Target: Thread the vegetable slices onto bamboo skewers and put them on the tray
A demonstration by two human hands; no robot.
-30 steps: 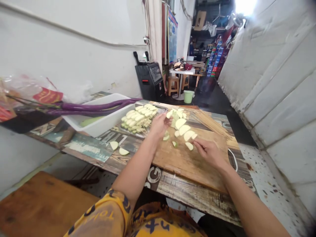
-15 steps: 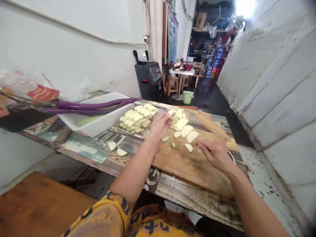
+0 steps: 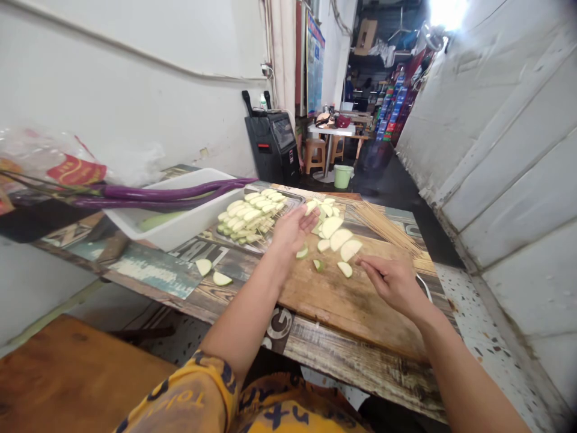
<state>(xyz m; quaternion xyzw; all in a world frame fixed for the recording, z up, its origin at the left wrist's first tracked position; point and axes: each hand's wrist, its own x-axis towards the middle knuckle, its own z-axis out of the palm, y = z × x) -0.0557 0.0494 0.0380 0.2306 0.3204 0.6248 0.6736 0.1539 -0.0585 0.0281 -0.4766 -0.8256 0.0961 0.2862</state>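
My right hand (image 3: 390,279) is closed in a pinch around the end of a thin skewer (image 3: 359,259). Threaded along it are several pale half-moon vegetable slices (image 3: 341,239), held over the wooden cutting board (image 3: 342,294). At the far end of this row, my left hand (image 3: 293,228) pinches a pale vegetable slice (image 3: 311,207) at its fingertips. Loose slices with green skin (image 3: 345,269) lie on the board, and more are heaped behind the skewered row. Left of my left hand, a metal tray (image 3: 237,243) carries stacked, filled skewers (image 3: 252,210).
Bare bamboo skewers (image 3: 387,228) lie at the table's right. Long purple eggplants (image 3: 157,192) rest across a white tub (image 3: 174,237) at the left, near a plastic bag (image 3: 76,165). Two slices (image 3: 222,278) sit on the tabletop. A black speaker (image 3: 273,147) stands beyond the table.
My left fingers have spread slightly by the far slice. The right hand and the skewered slices stay almost in place.
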